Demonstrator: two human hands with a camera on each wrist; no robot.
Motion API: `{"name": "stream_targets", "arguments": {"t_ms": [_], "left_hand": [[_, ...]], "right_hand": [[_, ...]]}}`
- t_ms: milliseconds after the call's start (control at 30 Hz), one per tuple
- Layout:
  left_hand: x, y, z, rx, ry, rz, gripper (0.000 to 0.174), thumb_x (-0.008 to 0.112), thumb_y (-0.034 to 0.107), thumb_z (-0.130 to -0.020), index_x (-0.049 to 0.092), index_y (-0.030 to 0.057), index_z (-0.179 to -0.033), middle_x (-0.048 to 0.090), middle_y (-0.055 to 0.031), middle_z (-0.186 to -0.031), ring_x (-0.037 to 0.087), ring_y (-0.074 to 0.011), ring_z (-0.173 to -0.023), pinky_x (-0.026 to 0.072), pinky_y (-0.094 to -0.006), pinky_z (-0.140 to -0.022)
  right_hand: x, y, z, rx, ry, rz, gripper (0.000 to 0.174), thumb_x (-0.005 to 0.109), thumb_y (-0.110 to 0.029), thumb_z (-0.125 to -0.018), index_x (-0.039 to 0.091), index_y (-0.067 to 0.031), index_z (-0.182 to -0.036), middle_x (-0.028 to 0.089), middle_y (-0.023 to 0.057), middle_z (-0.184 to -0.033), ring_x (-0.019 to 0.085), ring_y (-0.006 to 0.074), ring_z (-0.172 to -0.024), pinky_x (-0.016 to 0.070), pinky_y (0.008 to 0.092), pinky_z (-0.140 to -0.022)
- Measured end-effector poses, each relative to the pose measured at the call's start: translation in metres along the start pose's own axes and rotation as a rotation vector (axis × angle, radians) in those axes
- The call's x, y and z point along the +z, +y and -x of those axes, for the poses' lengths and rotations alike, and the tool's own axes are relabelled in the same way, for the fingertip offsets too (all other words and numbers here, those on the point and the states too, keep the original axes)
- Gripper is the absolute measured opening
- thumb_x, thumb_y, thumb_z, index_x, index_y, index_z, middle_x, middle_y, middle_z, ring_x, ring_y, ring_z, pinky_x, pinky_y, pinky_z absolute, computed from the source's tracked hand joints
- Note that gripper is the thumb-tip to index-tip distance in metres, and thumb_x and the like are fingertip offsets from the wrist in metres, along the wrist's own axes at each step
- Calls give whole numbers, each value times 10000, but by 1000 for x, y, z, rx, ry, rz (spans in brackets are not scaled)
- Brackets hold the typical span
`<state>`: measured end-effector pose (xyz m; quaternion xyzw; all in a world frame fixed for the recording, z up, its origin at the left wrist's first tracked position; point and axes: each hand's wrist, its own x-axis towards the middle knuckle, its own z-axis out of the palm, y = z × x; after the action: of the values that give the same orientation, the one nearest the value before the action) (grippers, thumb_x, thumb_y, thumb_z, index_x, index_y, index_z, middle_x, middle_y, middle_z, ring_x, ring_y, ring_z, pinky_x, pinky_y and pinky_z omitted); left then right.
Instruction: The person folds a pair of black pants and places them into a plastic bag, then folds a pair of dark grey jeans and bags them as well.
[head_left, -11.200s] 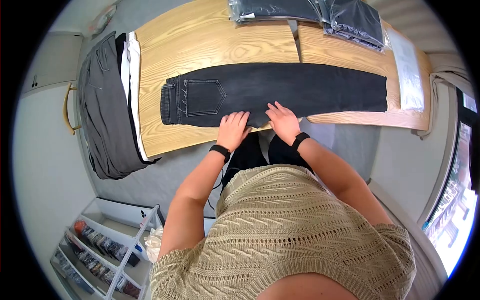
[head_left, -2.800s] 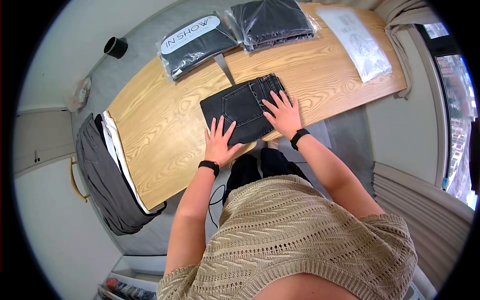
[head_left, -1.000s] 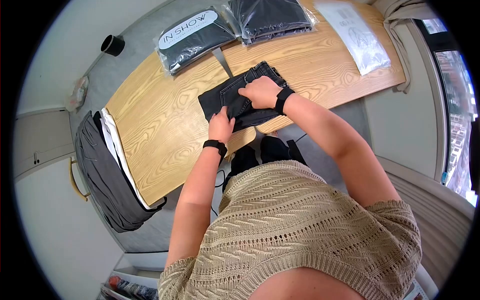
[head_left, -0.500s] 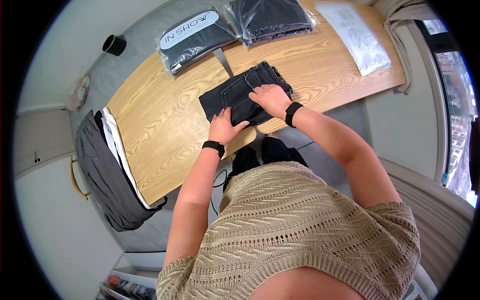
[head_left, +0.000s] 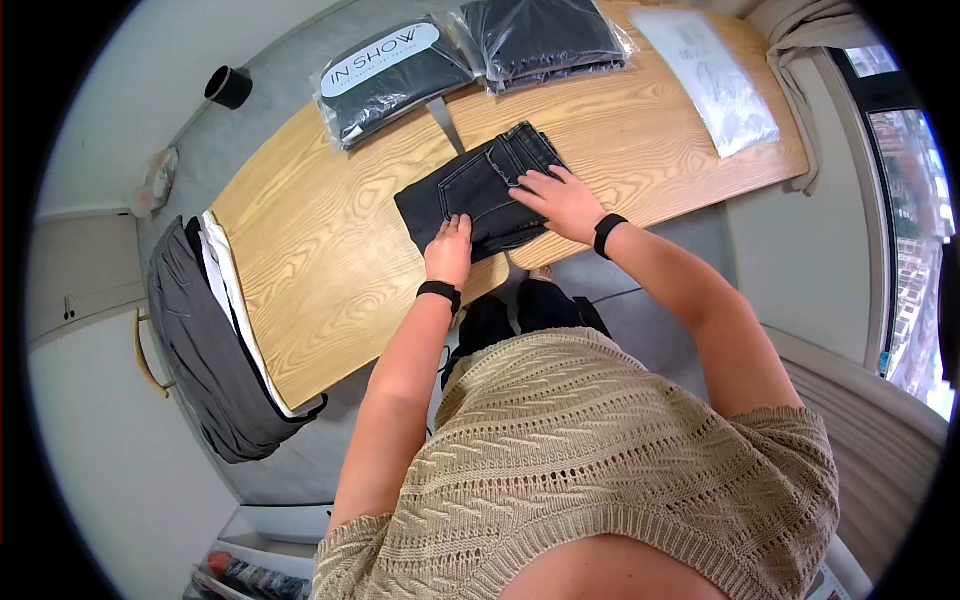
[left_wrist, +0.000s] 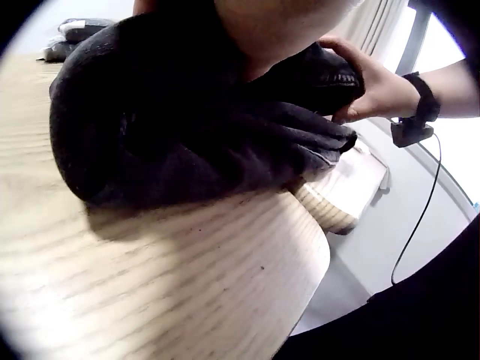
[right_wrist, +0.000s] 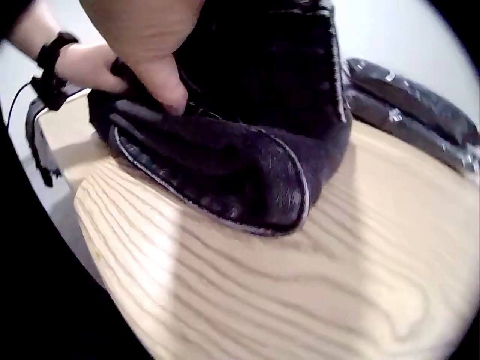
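Note:
Folded black jeans (head_left: 478,188) lie on the wooden table near its front edge, a back pocket with frayed threads facing up. My left hand (head_left: 449,252) holds their near side toward the left end, fingers on top. Toward the waistband end, my right hand (head_left: 567,206) spreads its fingers over the upper layer. In the left wrist view that right hand (left_wrist: 375,88) has its thumb below the layer, pinching it. The right wrist view shows the jeans' folded layers (right_wrist: 225,169) gaping at the front edge, with my right thumb against them.
Two clear-bagged packs of dark clothing stand at the table's far side, one labelled pack (head_left: 385,85) and one plain pack (head_left: 545,40). Flat clear plastic bags (head_left: 710,85) lie at the right. Grey trousers (head_left: 205,340) and white garments drape over the left edge of the table (head_left: 310,250).
Long laid-out jeans have been folded into a compact bundle. Over the last second, my right hand has drawn back from the pocket toward the near right side; my left stays at the near edge.

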<state>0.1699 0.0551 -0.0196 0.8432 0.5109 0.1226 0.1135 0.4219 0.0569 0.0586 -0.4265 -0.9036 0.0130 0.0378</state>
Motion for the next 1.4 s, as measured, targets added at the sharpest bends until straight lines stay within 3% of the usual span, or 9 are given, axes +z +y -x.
{"name": "stream_targets", "arguments": {"t_ms": [33,133,300,600,933,1067,1167,1267,1400], "left_hand": [[7,-2,1,21,24,-48,414,586,78,-789,530,51,-1198,613,-153,-1136,623,-313,-977,533,-375,-797],[-5,8,2,32,-5,-136,464,535,79,-811,508,126,-1271,580,-118,-1167,596,-291,-998,530,-379,-798],[-18,16,6,36,-46,-257,571,517,109,-825,436,264,-1368,518,-79,-1206,531,-240,-1003,479,-370,-749],[-17,13,4,16,-101,-29,810,743,86,-605,445,212,-1347,437,-107,-1268,429,-305,-1160,364,-468,-949],[3,7,7,61,-41,-147,549,581,41,-759,486,147,-1290,468,-85,-1256,452,-292,-1141,347,-513,-997],[-14,14,15,11,-96,-204,598,556,59,-790,432,217,-1353,456,-76,-1305,429,-284,-1193,308,-606,-1002],[-14,11,15,-7,-139,-133,698,564,15,-757,385,260,-1386,429,-78,-1338,401,-288,-1226,287,-636,-999],[-12,12,14,-1,-100,-192,694,613,83,-745,402,276,-1378,394,-82,-1379,383,-290,-1249,273,-645,-1003],[-32,18,13,-9,-186,-134,736,661,155,-707,397,289,-1381,344,-101,-1423,360,-319,-1265,254,-652,-1009]], "right_hand": [[3,2,2,105,-35,-30,770,718,-103,-690,370,-133,-1377,491,73,-1332,415,249,-1282,349,389,-1031],[17,5,6,257,-97,-157,727,696,-85,-694,407,-157,-1358,473,66,-1363,418,237,-1283,375,387,-1012],[30,15,6,101,154,12,540,569,-109,-790,471,-161,-1319,478,37,-1363,433,230,-1271,426,385,-948],[51,11,36,264,-85,74,623,507,-101,-844,332,-299,-1407,352,25,-1458,371,244,-1322,387,389,-1003],[55,3,34,456,-106,109,605,475,-62,-849,333,-242,-1410,340,40,-1466,375,246,-1312,330,408,-1046],[57,-2,34,476,-83,136,647,486,-54,-831,302,-213,-1430,357,51,-1450,368,243,-1316,318,447,-1057],[33,-24,15,678,-161,196,636,513,-72,-816,335,-188,-1415,381,64,-1426,358,250,-1320,282,509,-1058],[24,-42,1,375,51,-54,473,507,-167,-874,457,-209,-1343,434,95,-1375,335,296,-1322,228,557,-1059],[48,-40,-6,563,52,-21,509,516,-447,-883,443,-290,-1362,348,99,-1448,270,348,-1348,222,616,-1036]]}}
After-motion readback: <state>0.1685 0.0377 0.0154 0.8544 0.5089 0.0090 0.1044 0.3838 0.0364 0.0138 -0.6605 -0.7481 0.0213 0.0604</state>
